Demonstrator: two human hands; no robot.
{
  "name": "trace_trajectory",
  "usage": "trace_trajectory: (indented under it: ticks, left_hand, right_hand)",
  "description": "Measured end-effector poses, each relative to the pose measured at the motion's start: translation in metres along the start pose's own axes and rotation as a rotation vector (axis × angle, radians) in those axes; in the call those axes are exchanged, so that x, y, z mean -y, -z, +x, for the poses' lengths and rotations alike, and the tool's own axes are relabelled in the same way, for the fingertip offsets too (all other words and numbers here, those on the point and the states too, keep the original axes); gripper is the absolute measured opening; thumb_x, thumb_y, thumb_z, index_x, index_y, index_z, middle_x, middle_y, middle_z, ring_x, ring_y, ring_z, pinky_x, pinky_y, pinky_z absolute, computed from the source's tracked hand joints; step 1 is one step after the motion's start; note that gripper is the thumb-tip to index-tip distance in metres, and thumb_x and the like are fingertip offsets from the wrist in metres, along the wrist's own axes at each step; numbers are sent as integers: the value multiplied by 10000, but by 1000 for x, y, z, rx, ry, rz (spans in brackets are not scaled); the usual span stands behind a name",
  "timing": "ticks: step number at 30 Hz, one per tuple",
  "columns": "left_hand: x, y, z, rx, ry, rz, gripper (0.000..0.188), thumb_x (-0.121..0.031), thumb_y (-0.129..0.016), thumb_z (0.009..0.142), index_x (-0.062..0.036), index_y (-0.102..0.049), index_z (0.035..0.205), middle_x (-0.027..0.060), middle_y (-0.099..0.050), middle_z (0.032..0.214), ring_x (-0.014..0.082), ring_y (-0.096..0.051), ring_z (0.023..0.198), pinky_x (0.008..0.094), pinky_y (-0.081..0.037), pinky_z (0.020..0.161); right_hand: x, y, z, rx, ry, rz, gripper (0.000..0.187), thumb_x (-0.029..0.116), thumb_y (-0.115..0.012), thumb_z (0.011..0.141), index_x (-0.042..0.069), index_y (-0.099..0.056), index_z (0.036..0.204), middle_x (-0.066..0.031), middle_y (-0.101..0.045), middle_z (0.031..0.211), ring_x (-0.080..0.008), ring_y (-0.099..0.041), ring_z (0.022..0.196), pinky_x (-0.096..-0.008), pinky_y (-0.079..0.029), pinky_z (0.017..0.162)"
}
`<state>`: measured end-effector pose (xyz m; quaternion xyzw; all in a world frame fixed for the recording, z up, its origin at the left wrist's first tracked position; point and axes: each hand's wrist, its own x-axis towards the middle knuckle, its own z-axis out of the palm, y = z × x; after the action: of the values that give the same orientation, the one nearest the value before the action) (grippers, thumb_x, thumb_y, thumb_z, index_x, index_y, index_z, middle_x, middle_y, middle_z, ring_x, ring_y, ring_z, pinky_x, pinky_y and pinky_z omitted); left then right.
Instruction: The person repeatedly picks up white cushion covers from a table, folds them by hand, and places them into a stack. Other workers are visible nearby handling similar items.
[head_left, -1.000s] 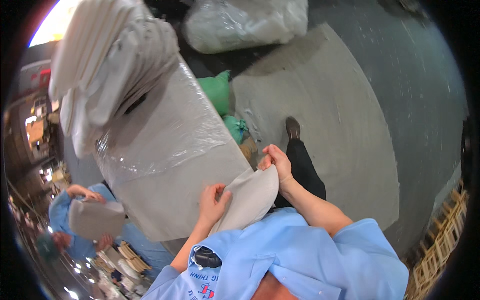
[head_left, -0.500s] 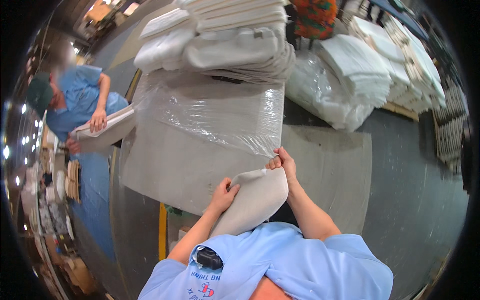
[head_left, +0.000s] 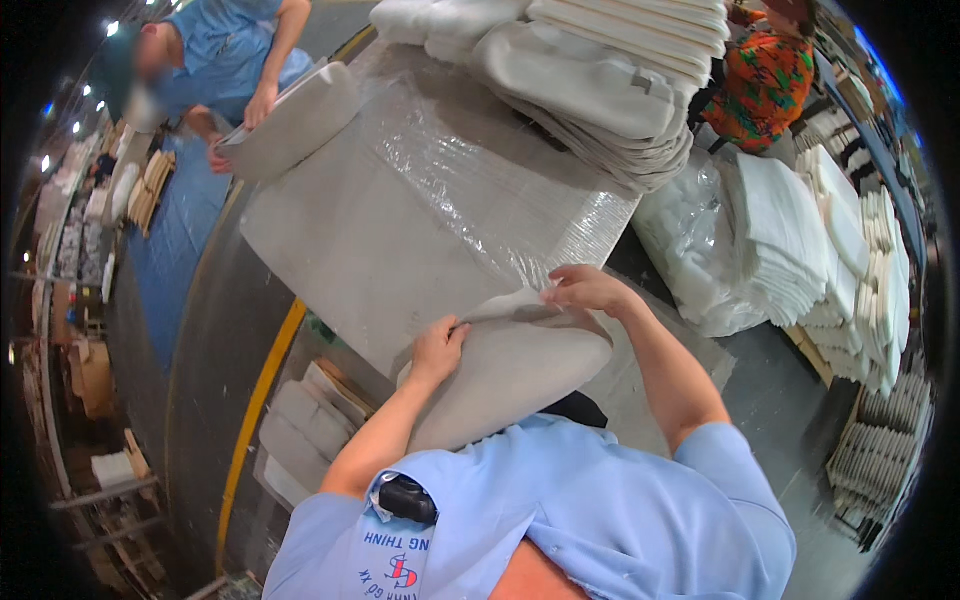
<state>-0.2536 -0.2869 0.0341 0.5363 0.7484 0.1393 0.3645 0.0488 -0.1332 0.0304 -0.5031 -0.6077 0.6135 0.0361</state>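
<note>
I hold a grey padded piece (head_left: 520, 370) in front of my body, at the near edge of the table (head_left: 320, 270), its broad face tilted toward me and its lower part against my light blue shirt (head_left: 600, 500). My left hand (head_left: 438, 350) is curled narrow around the piece's upper left edge. My right hand (head_left: 590, 290) is at its upper right edge, the fingertips touching the rim where it folds open a little; I cannot tell whether they are pinched together on it. A black device (head_left: 405, 498) sits in my shirt pocket. Clear plastic film (head_left: 450, 200) lies across the tabletop, and at the far end is a stack of grey pieces (head_left: 590, 100) with ribbed white pieces (head_left: 630, 35) piled beside and behind it. To my left, across the table's corner, a co-worker in blue (head_left: 225, 50) holds another grey piece (head_left: 300, 120) with both hands. Beyond the right side of the table, a clear plastic bag (head_left: 690, 260) stands against stacked white pads (head_left: 780, 240), near a person in an orange patterned shirt (head_left: 770, 85). Below left, more grey pads (head_left: 305, 420) lie beside a yellow floor line (head_left: 260, 420).
</note>
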Motion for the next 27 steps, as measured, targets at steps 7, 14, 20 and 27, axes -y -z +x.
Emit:
trace_trajectory:
  ticks: [7,14,20,27]
  left_hand:
    - [52,26,-14,11,47,112,527,-571,-698,917,-50,-713,992,197,-693,802,383,-691,820,495,-512,771]
    - [67,5,-36,-247,227,88,359,-396,-667,990,-48,-659,900,200,-694,839,439,-661,817,512,-499,714]
    - [70,-6,-22,-416,148,103,346,-355,-652,1006,-53,-617,841,177,-669,796,427,-647,767,509,-488,677]
    - [89,22,-54,-330,35,134,317,-359,-682,981,-50,-647,920,189,-684,843,425,-659,837,508,-500,723]
  right_hand:
    - [38,-30,37,108,53,-505,426,441,-700,932,54,-773,1096,-198,-760,1004,-346,-725,942,-450,-546,842]
    - [34,-54,41,-13,64,-674,333,356,-650,959,121,-755,1170,-214,-745,1093,-412,-699,1083,-517,-563,907]
    - [25,-66,52,-106,138,-748,258,319,-619,960,100,-728,1039,-182,-747,1002,-420,-705,996,-545,-554,856]
    - [34,-52,51,-70,233,-784,263,332,-635,954,83,-712,986,-195,-737,969,-431,-698,944,-555,-542,814]
